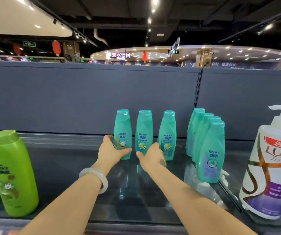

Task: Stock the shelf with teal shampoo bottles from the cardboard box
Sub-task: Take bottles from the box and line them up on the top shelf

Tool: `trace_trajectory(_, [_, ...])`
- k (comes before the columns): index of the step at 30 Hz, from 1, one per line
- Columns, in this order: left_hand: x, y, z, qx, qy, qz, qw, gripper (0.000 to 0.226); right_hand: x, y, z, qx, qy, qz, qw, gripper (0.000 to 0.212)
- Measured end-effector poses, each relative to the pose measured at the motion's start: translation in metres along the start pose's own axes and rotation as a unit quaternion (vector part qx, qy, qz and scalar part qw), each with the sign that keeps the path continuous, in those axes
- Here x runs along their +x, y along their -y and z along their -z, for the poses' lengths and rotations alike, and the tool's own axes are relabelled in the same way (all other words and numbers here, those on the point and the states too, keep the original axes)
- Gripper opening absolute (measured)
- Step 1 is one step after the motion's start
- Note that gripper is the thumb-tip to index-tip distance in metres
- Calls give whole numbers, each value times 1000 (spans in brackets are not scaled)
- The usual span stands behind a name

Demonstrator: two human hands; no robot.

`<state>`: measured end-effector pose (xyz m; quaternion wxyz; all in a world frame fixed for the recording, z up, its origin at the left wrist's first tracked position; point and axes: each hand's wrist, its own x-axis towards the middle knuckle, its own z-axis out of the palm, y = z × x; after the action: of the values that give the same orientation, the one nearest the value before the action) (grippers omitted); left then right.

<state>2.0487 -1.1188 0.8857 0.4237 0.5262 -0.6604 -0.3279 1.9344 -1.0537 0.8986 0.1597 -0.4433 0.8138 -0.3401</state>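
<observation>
A: Entry, head view. Three teal Rejoice bottles stand upright at the far edge of the dark shelf (68, 167), against the grey back panel (85, 99). Left hand (110, 152) is at the leftmost bottle (123, 133), thumb behind its left side, fingers across the lower front.

B: Grip or just contact?

A: Fingers curve round the base; I read it as a hold. Right hand (153, 157) sits at the foot of the middle bottle (144, 131), reaching toward the third bottle (167, 134). Whether it clasps either, cannot tell; its fingers are hidden behind the knuckles.

B: Axis?

A: All three vertical, caps up, directly beyond the fingertips. Left hand is nearer the leftmost, right nearer the other two.

B: Other stock?

A: A front-to-back file of teal bottles (210, 150) to the right, a white Lux pump bottle (270, 167) further right, a green Rejoice bottle (12, 172) near left. Cardboard box not in view.

B: Judgement?

A: Probably spacing the row; any sideways nudge low down could tip these tall bottles.
</observation>
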Motion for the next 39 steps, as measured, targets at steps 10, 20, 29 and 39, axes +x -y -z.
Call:
trace_trajectory(10, [1,8,-8,20,-19,-1,1000,63,17,-2,-4,-42,-34,0,999,32])
trace_trajectory(20, [-38,-36,-6,45,-123,-140,981,34,-63,-49,68,-54,-132,172,975,45])
trace_trajectory(29, [-75,-74,-82,45,207,-81,974,62,-51,-95,102,187,-223,16,957,114])
trace_trajectory(39, [-96,-100,-130,-24,368,-117,922,65,-10,-109,110,336,-132,-5,932,86])
